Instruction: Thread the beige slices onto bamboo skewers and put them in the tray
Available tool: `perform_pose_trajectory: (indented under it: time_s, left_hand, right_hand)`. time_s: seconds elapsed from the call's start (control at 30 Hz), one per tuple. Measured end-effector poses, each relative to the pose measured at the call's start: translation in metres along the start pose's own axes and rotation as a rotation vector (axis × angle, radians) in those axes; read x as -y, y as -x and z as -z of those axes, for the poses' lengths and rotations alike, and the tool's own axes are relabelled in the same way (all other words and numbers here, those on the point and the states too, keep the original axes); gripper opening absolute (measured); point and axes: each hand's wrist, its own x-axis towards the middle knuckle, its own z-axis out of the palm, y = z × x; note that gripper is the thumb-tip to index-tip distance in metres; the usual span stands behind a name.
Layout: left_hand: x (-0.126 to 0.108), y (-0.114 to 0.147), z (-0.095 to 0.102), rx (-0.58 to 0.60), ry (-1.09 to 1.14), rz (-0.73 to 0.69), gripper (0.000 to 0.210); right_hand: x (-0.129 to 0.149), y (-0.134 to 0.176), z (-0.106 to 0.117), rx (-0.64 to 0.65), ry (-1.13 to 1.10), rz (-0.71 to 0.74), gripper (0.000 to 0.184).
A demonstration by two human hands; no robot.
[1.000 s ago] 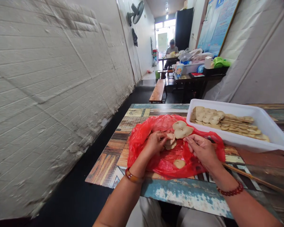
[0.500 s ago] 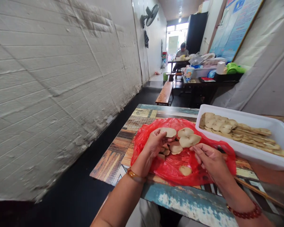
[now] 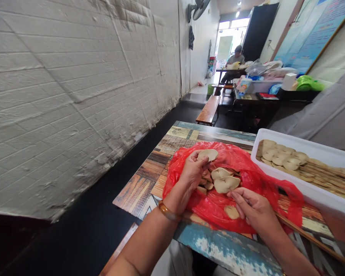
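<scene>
Pinched in my left hand point(image 3: 196, 165) is one thin, pale beige round slice point(image 3: 208, 155), raised over the red plastic bag point(image 3: 258, 172). My right hand point(image 3: 250, 205) is closed at the near end of a skewer bearing two folded beige slices point(image 3: 225, 184); the skewer itself is mostly hidden by them, though a thin tip seems to show at its far end. Several loose slices point(image 3: 207, 180) lie on the bag beneath my left hand. Another single slice point(image 3: 231, 212) rests on the plastic beside my right fingers.
A white tub point(image 3: 255, 153) at the right holds rows of skewered slices. Bamboo sticks point(image 3: 307, 234) lie on the patterned table point(image 3: 143, 180) by my right forearm. Beyond stand a wooden bench point(image 3: 208, 109), a cluttered table and a seated person point(image 3: 235, 59). A white wall runs along the left.
The view has shifted, so the room sits farther right. The skewer in my right hand has dropped lower and away from the slice in my left hand, which stays held up.
</scene>
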Motion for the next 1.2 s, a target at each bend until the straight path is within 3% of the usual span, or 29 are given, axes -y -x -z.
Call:
perform_pose_trajectory:
  time_s: [0.27,0.4,0.57,0.87,1.2]
  left_hand:
    - [-0.0012,0.0010,-0.0026,0.007,0.009,-0.038,0.036]
    - [-0.0005,0.0007,-0.0026,0.001,-0.016,-0.047,0.036]
    - [0.0014,-0.0001,-0.0009,0.011,-0.110,-0.103,0.033]
    - [0.0037,0.0006,-0.0026,0.003,-0.349,-0.271,0.024]
    - [0.0081,0.0055,-0.0086,-0.004,-0.424,-0.298,0.019]
  right_hand:
    - [-0.0016,0.0001,-0.0032,-0.055,-0.038,0.005,0.035]
    - [-0.0046,-0.0028,-0.0013,-0.014,-0.025,0.015,0.037]
    - [-0.0054,-0.0027,-0.0014,-0.046,-0.018,0.004,0.037]
    - [-0.0073,-0.0057,0.0006,0.029,0.033,-0.010,0.038]
    - [-0.0035,-0.0054,-0.0025,0.013,-0.009,-0.009,0.037]
